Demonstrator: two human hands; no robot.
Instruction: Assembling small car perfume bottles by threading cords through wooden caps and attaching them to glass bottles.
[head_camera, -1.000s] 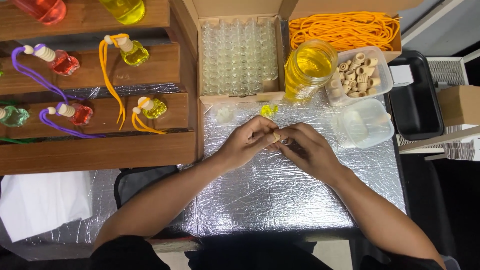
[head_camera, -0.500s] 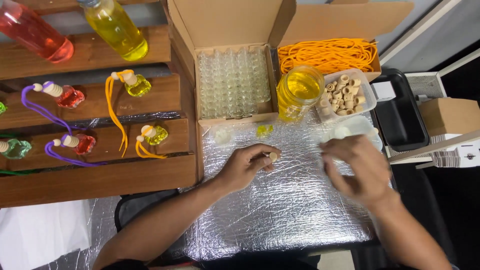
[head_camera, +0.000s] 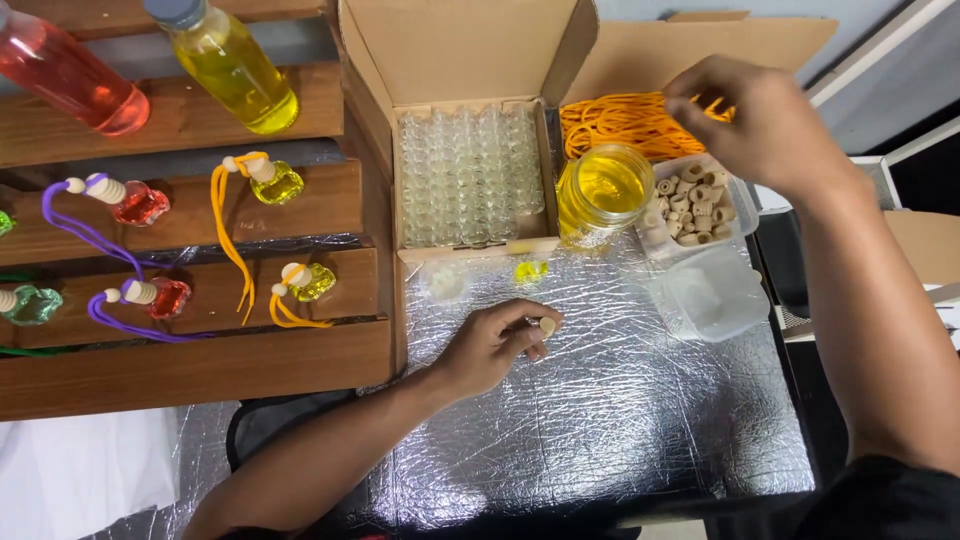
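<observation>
From the head view, the left hand (head_camera: 495, 345) at frame centre pinches a small wooden cap (head_camera: 546, 326) over the foil mat (head_camera: 600, 420). The right hand (head_camera: 765, 120), upper right, closes its fingers on orange cords (head_camera: 620, 120). A snagged cord could tip the jar of yellow liquid (head_camera: 603, 195) beside the tray of wooden caps (head_camera: 695, 205). The cardboard box (head_camera: 470, 170) holds empty glass vials.

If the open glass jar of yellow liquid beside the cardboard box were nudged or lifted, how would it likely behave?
The open glass jar of yellow liquid looks nearly full, so probably heavy for its size. With no lid visible, a push would likely slosh or spill liquid. Its smooth glass may be slippery and breakable; the wide body suggests it resists tipping.
</observation>
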